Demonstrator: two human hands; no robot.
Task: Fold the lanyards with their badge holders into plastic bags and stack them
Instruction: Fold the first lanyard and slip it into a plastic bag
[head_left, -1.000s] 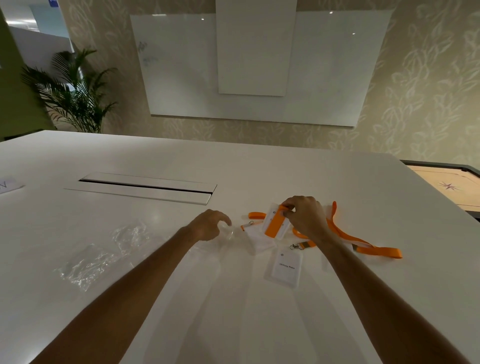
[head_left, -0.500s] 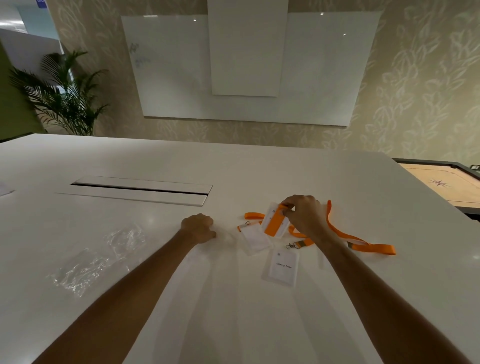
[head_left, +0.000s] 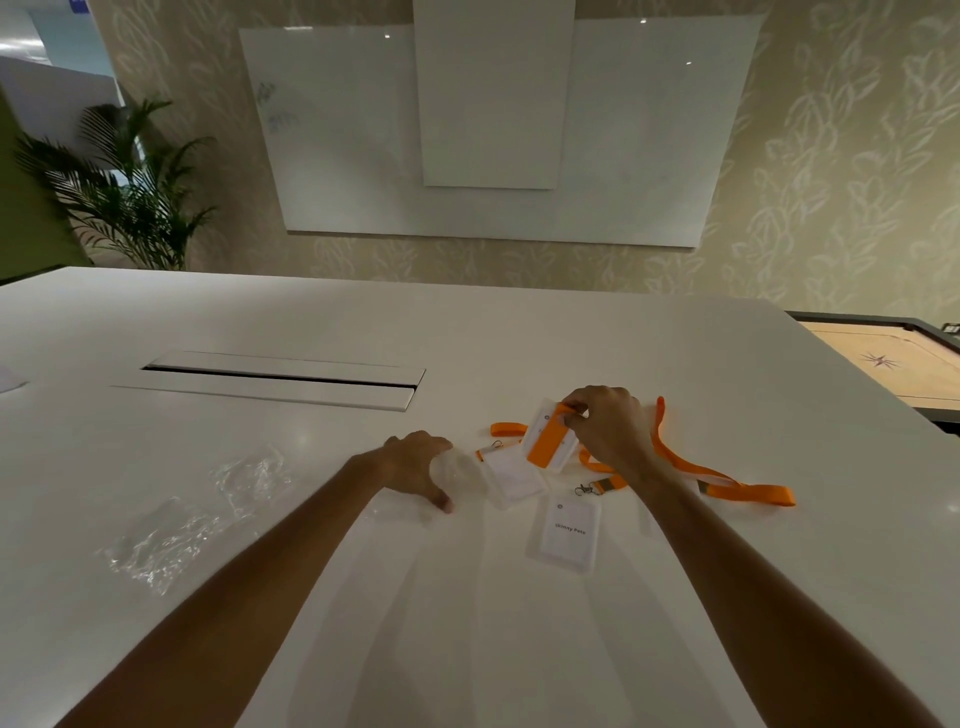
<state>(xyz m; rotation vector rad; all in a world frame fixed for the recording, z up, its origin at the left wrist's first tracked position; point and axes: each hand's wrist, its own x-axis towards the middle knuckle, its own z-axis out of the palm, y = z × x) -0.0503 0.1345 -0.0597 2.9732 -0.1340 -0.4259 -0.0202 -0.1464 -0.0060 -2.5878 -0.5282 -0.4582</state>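
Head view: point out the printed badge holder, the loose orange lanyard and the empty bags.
Printed badge holder (head_left: 567, 531): head view, on its white card.
Loose orange lanyard (head_left: 748, 490): head view, flat strap near its right end.
Empty bags (head_left: 171, 535): head view, crumpled clear plastic.

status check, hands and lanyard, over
Right hand pinching folded lanyard against its holder. Left hand gripping clear bag on table. Nothing bagged yet; loose holders, strap nearby.

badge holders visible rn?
3: one pinched in the right hand with orange lanyard folded over it; a blank one flat beside the left hand; a printed one nearest. Others may be hidden.
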